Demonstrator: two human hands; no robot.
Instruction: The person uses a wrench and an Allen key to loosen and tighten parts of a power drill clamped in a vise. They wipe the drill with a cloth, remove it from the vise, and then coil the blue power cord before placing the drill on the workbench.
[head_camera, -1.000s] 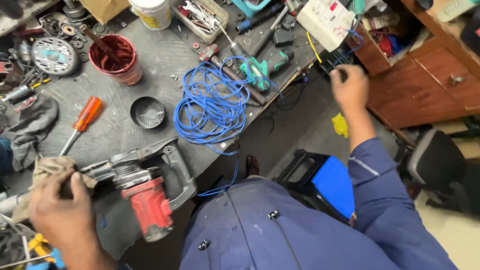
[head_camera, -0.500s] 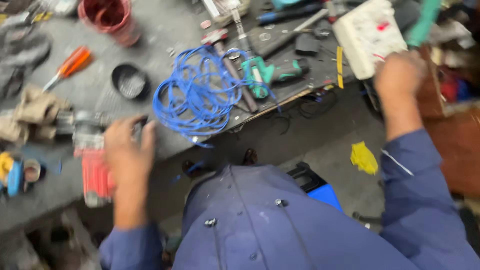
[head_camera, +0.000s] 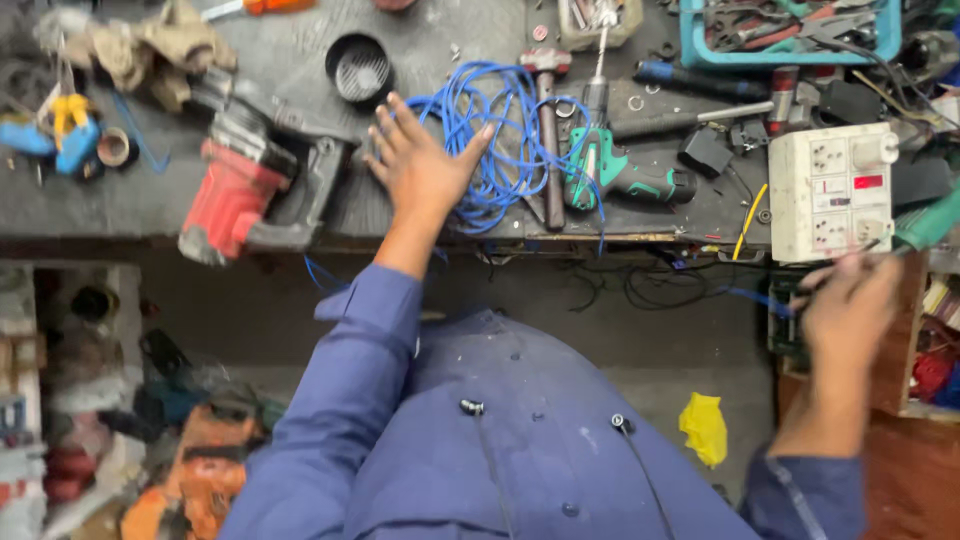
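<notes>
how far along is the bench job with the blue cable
Done: nothing shows as finished; the red power tool lies on the bench, unheld. In hand: left hand spread on the blue cable coil; right hand blurred below the white socket box. Left: cable untidied.

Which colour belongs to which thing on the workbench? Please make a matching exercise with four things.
Things:
1. coiled cable under the left hand
2. rotary hammer body
3. socket board above the right hand
4. small drill

Colours:
a. white
b. green
c. blue
d. red

Pairs: 1-c, 2-d, 3-a, 4-b
</notes>
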